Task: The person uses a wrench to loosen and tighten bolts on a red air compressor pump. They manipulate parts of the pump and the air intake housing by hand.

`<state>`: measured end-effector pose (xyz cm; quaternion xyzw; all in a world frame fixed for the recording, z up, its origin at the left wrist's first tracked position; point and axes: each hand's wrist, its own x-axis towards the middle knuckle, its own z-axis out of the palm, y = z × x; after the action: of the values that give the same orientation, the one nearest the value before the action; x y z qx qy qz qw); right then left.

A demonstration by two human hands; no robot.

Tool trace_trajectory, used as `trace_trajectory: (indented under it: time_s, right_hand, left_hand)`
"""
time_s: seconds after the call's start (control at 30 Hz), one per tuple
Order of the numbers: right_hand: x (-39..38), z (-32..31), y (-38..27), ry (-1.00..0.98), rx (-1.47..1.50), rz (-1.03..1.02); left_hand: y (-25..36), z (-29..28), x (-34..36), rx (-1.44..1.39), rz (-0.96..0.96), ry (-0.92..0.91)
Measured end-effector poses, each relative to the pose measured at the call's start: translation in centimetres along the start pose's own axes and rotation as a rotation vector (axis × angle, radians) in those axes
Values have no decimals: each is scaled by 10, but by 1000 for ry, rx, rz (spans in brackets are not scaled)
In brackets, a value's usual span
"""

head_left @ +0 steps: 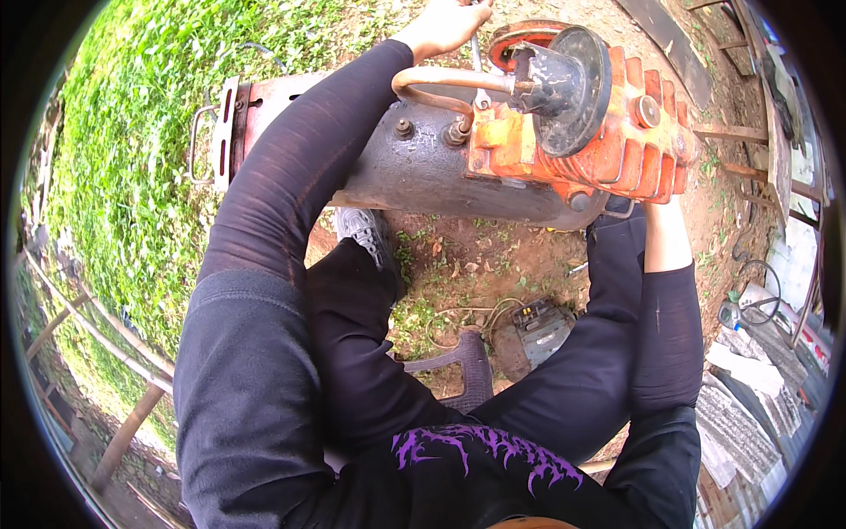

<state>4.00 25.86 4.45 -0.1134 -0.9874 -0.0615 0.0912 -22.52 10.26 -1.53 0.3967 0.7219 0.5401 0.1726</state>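
My left hand (448, 28) reaches over the far side of an air compressor and is closed on the upper end of a silver wrench (477, 62). The wrench's lower end sits at the edge of the orange pump (504, 141), close to a bent copper-coloured pipe (454, 78). The pump rests on a dark cylindrical tank (414, 172). A black round air filter housing (575, 97) covers part of the pump. My right hand (667, 236) is against the near right side of the finned cylinder head (639, 132), its fingers hidden behind it.
An orange pulley wheel (520, 42) stands behind the pump. Below the tank, a grey box-like device (542, 331) with a cable lies on the soil. Grass (132, 176) spreads at left; corrugated sheets (740, 432) and wooden planks are at right.
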Motion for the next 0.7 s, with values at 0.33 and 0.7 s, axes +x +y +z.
trace_trajectory:
  time_s: [0.33,0.7]
  right_hand:
    - [5,-42,-35,42,-343,-98]
    - [-6,-22,-12,33,-363,-114]
  left_hand:
    - [12,-22,1,574,184,-259]
    - [17,-93,-84,971,351,-565]
